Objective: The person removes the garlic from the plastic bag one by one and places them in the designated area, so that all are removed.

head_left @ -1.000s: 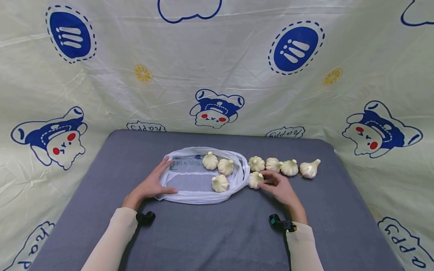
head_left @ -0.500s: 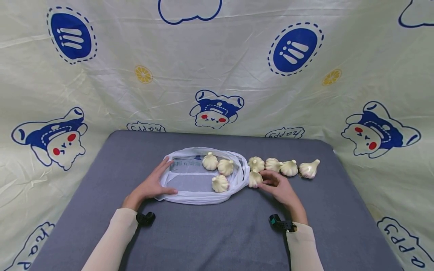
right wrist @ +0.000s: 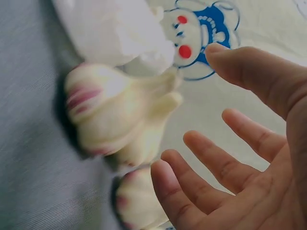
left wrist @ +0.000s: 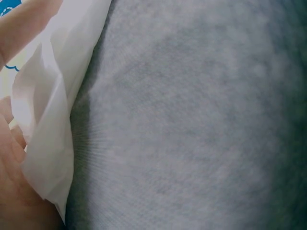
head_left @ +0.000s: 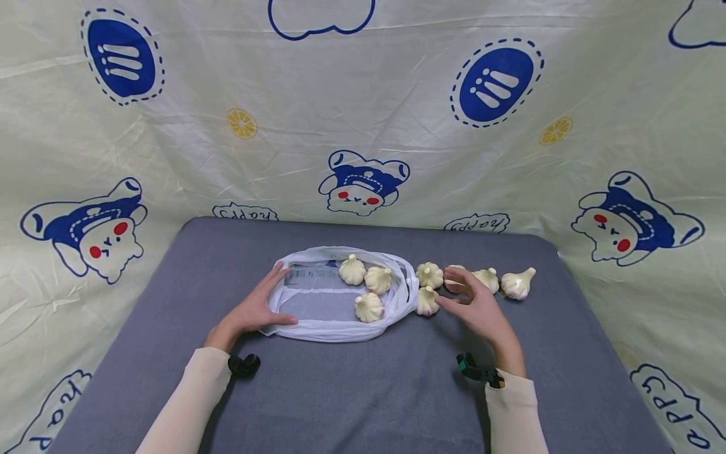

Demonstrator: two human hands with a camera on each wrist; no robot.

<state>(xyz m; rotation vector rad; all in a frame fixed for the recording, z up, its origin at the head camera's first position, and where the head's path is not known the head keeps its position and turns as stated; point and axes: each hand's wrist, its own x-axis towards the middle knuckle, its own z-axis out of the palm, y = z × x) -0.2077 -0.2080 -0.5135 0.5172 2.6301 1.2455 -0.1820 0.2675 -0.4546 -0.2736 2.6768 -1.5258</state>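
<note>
My left hand (head_left: 258,306) lies spread over the left rim of a white plastic bag (head_left: 340,331), its thumb stretched along the near edge. In the left wrist view, plastic folds (left wrist: 48,129) partly cover the fingers. Three garlic bulbs (head_left: 368,308) lie within the bag's mouth. My right hand (head_left: 479,309) holds nothing; its fingers are apart and loosely bent. Just left of its thumb, a garlic bulb (head_left: 427,301) sits against the bag's right side. In the right wrist view, bulbs (right wrist: 110,112) with purple streaks stand beyond the spread fingers.
Several more bulbs run in a row to the right of the bag, from a near one (head_left: 429,275) to a far one (head_left: 518,284); my right fingers partly hide one between. A grey cloth (head_left: 363,403) covers the table, and a patterned curtain (head_left: 283,126) hangs behind.
My right hand has let go of the bulb beside the bag and moved slightly right. That bulb has shifted a little toward the bag. The left hand and bag are still.
</note>
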